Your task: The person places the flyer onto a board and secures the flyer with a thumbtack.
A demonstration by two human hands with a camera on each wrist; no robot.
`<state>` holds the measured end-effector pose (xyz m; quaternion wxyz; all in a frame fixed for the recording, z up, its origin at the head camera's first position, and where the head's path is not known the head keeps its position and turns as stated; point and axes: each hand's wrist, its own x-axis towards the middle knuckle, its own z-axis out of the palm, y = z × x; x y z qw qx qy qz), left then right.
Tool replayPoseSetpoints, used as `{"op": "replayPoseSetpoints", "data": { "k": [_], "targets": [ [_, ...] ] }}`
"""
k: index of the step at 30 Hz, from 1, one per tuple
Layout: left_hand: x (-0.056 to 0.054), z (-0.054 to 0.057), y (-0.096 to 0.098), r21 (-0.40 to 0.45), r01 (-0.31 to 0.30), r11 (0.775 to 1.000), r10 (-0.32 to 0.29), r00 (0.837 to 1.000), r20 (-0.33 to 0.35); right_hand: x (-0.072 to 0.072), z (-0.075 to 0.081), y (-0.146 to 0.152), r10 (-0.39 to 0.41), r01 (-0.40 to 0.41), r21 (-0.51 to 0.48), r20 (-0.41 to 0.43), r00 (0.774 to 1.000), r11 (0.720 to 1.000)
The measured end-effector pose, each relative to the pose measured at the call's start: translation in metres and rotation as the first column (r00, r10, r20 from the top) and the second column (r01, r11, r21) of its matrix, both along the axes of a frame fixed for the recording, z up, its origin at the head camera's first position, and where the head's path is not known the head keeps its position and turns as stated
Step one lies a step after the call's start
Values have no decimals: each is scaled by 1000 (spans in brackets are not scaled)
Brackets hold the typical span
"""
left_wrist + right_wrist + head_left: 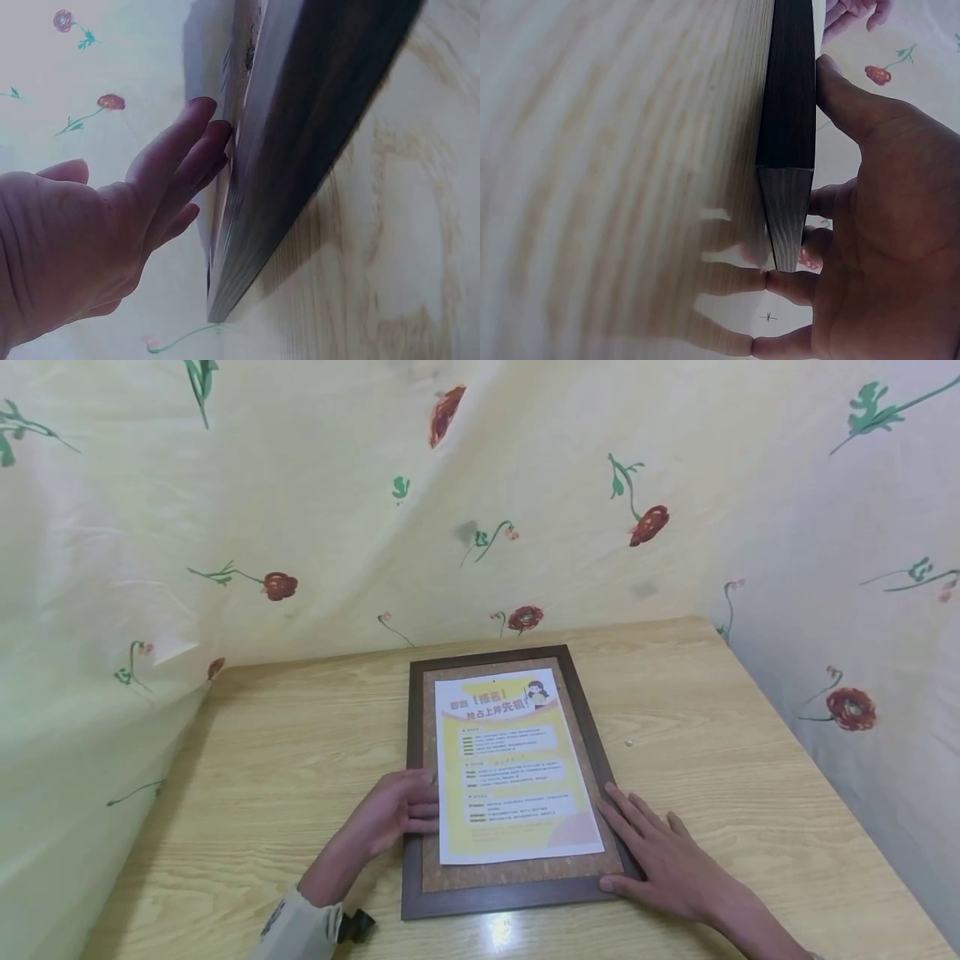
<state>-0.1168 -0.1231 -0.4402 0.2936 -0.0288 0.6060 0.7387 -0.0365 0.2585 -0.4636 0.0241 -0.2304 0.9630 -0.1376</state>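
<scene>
A cork board (525,870) in a dark wooden frame (480,900) lies flat on the table. On its cork is a yellow and white printed sheet (517,777), with a small dark dot near its top edge. My left hand (390,814) reaches over the frame's left side, fingers extended and their tips at the sheet's left edge; the left wrist view shows them nearly straight. At the lower right corner, my right hand (667,860) has its thumb on the frame. Its other fingers (791,285) spread beside the frame, with some tips touching the tabletop.
The light wood table (300,735) extends around the board on both sides. A cream cloth (337,510) with red flowers hangs behind and along the sides. Near my left sleeve is a small black object (356,927).
</scene>
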Motion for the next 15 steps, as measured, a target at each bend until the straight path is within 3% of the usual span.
{"op": "replayPoseSetpoints", "data": {
  "k": [15],
  "targets": [
    [14,3,-19,0,-27,1000,27,999,-24,1,-3,0,-2,2,-5,-7,1000,1000]
  ]
}}
